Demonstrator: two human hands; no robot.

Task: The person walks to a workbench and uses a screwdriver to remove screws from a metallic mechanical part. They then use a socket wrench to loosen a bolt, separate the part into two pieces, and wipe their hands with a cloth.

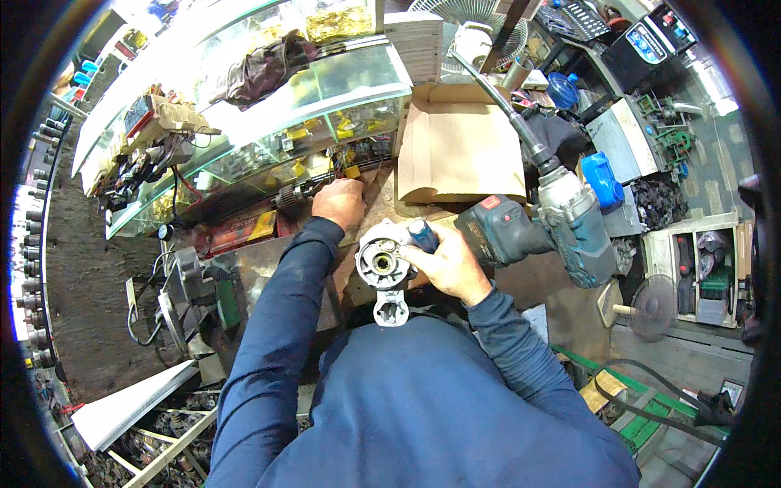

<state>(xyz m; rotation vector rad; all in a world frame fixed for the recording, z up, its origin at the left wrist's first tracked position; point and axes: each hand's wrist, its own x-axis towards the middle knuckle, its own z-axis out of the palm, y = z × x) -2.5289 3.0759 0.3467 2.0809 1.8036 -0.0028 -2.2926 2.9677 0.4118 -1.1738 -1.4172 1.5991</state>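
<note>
A cast metal housing [381,262] with a round bearing opening and a lobed lower end is held close to my body, over the bench edge. My right hand [455,267] is closed around a short dark-blue cylinder [422,236] at the housing's upper right, its thumb reaching onto the housing. Farther forward, my left hand [340,203] is curled at the bench, beside a metal shaft with a gear [291,196]. My own hand hides its fingertips, so whatever they grip cannot be made out.
Right of my right hand, a cordless impact wrench [573,224] with a long extension lies near an open cardboard box [464,146]. A glass parts case [309,114] spans the back, with a dark cloth [268,69] on top. A red box [240,233] sits at its base.
</note>
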